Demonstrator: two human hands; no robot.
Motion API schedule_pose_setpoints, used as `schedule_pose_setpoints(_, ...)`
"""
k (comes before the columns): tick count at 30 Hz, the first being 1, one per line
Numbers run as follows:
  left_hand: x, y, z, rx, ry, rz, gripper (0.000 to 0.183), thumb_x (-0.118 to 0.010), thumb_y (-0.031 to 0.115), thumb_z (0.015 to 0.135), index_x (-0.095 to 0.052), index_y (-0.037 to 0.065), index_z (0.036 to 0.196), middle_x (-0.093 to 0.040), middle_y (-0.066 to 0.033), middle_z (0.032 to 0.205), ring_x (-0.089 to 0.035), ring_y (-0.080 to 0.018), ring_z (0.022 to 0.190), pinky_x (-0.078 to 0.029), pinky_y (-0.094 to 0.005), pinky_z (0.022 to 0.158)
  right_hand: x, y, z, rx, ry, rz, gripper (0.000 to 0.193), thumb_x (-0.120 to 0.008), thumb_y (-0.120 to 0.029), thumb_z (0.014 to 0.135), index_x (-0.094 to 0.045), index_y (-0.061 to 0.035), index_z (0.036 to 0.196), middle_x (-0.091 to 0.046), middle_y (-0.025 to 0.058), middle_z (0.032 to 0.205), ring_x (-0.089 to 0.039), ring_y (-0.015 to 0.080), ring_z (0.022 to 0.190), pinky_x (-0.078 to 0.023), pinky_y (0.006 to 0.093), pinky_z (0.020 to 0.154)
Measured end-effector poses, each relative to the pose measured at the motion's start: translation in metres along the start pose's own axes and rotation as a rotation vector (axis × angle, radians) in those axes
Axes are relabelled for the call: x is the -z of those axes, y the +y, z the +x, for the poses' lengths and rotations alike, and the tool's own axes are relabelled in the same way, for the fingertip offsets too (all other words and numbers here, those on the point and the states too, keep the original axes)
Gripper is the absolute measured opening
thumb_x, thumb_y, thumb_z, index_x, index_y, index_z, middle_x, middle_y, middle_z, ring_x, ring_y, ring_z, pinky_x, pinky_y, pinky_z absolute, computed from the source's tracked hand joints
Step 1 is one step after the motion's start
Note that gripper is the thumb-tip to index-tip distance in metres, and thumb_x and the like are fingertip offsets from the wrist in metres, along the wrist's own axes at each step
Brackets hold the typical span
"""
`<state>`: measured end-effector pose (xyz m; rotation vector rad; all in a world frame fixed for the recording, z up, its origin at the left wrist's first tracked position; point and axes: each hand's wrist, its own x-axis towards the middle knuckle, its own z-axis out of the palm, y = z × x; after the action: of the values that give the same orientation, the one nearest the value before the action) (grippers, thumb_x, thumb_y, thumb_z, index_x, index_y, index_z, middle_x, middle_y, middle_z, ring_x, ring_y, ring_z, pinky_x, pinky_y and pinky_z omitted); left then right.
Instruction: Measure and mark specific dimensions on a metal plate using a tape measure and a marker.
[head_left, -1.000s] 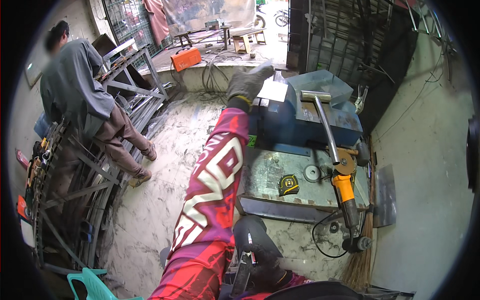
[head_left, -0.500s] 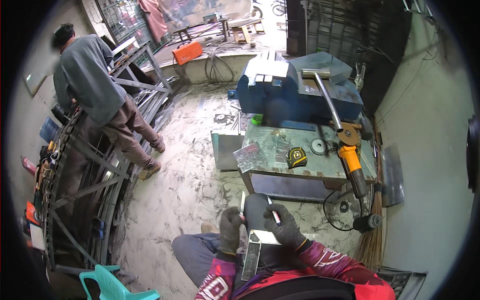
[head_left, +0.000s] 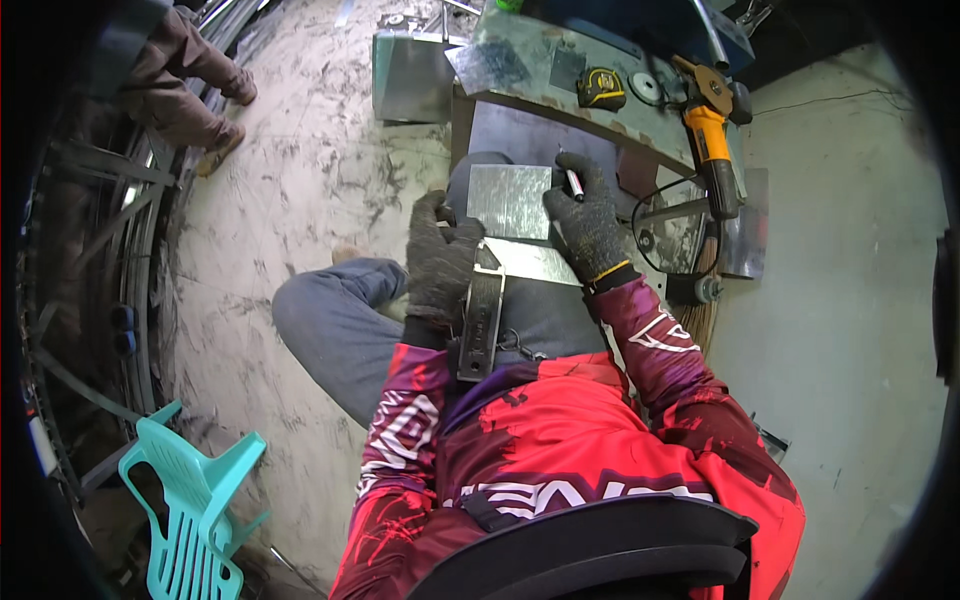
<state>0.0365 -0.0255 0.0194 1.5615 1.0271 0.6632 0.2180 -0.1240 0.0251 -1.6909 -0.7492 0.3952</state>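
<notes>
Square metal plate (head_left: 509, 202) sat over the person's knee, between both gloved hands, brushed grey face up. Try square (head_left: 481, 325) lay just below it on the lap: shiny blade (head_left: 537, 262) ran sideways along the plate's lower edge, dark handle pointed back toward the person's waist. Left hand (head_left: 441, 262) was at the plate's left edge and the square's corner, fingers curled in; whether it gripped plate, square or both, could not tell. Right hand (head_left: 588, 220) grasped a white marker (head_left: 574, 186) between thumb and fingers, tip up and away from the plate, the hand itself near the plate's right edge and the blade's far end. Both gloves dark grey, sleeves red and maroon with white lettering.

Ahead, metal bench (head_left: 640, 122) held a black-and-yellow tape measure (head_left: 601, 90), a round disc (head_left: 646, 89) and an orange-and-black angle grinder (head_left: 711, 145), its handle hanging over the bench edge. Teal plastic chair (head_left: 190, 495) stood lower left. Co-worker's legs (head_left: 178, 85) showed upper left, beside a metal rack (head_left: 110, 172).
</notes>
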Motion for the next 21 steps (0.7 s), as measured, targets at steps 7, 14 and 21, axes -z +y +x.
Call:
schedule_pose_setpoints(7,0.024,-0.001,-0.049,0.212,-0.315,-0.153,0.073,-0.074,0.015,0.084,-0.037,-0.002,0.145,-0.063,-0.0135,0.11,-0.064,-0.0178,0.088,-0.054,-0.0325,0.077,0.008,0.009,-0.001,0.116,-0.052,-0.184,0.042,-0.063,-0.003,0.08,-0.058,-0.0048,0.121,-0.061,0.009,0.098,-0.058,0.0172,0.086,-0.05,0.0324,0.08)
schedule_pose_setpoints(14,0.005,-0.003,-0.048,0.013,-0.293,0.086,0.093,-0.084,0.02,0.071,-0.032,-0.001,0.147,-0.059,-0.0203,0.126,-0.062,-0.032,0.112,-0.051,-0.0395,0.096,0.011,0.02,0.0,-0.065,-0.103,-0.103,0.041,-0.061,0.001,0.08,-0.059,-0.0051,0.121,-0.063,0.009,0.101,-0.06,0.0185,0.089,-0.05,0.0316,0.082)
schedule_pose_setpoints(21,0.014,-0.013,-0.057,0.088,-0.313,-0.069,0.09,-0.081,0.017,0.073,-0.032,0.001,0.148,-0.054,-0.0211,0.131,-0.056,-0.0317,0.121,-0.048,-0.0403,0.1,0.02,0.002,-0.002,-0.022,-0.183,-0.133,0.045,-0.065,-0.001,0.078,-0.058,-0.0049,0.123,-0.059,0.0043,0.097,-0.056,0.0139,0.086,-0.049,0.0295,0.08)
